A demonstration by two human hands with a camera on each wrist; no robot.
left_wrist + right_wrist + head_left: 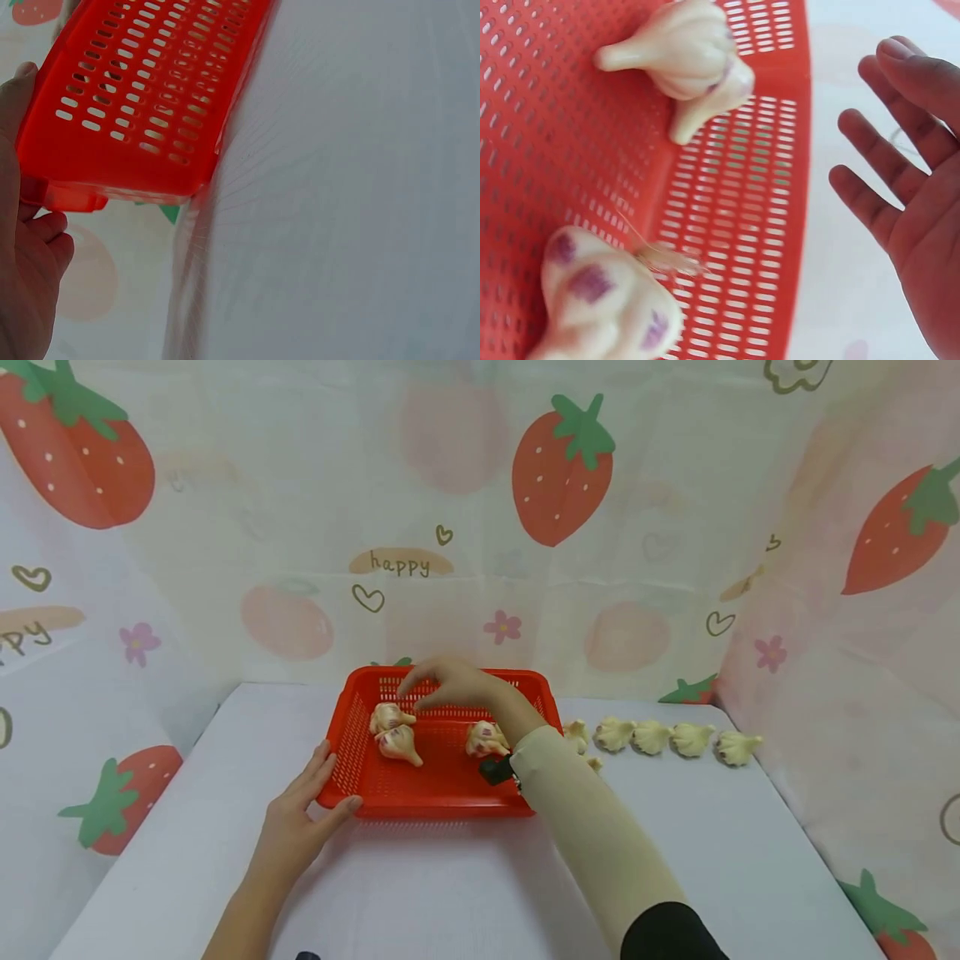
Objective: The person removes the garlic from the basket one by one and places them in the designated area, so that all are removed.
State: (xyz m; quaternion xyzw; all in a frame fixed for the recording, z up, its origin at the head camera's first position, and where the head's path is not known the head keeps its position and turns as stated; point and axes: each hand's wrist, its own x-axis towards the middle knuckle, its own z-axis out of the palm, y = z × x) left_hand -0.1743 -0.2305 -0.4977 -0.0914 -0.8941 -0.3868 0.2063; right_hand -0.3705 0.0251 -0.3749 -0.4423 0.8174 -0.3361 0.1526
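Note:
My left hand grips the left front corner of a red plastic basket, with the thumb at the rim and the fingers along the side. In the left wrist view, curled fingers show under the basket's rim. Over the basket's back half hangs my right hand, fingers bent loosely and nothing held. Two garlic bulbs lie together at the basket's left side. Near the middle lies another garlic bulb, partly behind the right wrist. Purple patches mark this garlic bulb in the right wrist view.
To the basket's right, several pale garlic bulbs stand in a row on the white table. Others there are partly hidden by the right forearm. A strawberry-print cloth hangs behind the table and at its sides.

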